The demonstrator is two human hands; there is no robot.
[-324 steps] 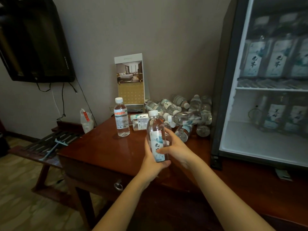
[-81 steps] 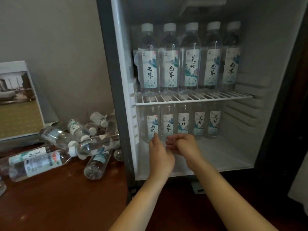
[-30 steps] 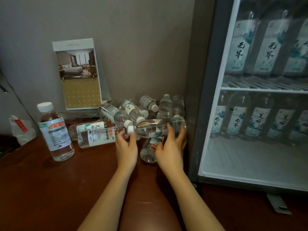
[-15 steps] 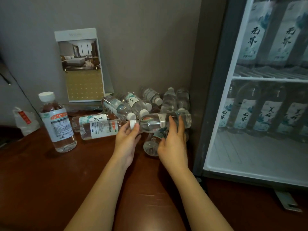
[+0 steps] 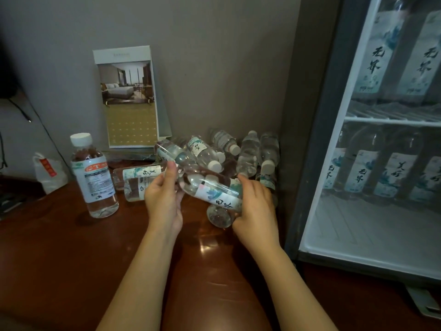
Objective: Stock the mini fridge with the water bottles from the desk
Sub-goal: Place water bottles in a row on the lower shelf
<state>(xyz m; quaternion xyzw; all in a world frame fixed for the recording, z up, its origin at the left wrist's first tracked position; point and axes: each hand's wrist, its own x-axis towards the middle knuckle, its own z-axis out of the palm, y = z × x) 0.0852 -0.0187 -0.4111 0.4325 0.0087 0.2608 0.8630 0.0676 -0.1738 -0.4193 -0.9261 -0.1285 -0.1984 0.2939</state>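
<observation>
The pile of water bottles (image 5: 229, 151) is lying on the desk (image 5: 71, 254), against the wall, just left of the mini fridge (image 5: 317, 144). A tall bottle (image 5: 94, 175) is standing further left. A calendar card (image 5: 128, 99) is standing behind them.

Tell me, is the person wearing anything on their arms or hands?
No. Both forearms are bare as far as the picture shows, with no sleeves in sight. The left hand and the right hand have no gloves, and no rings, watch or bracelets show. The fingernails that show look short and unpainted.
</observation>
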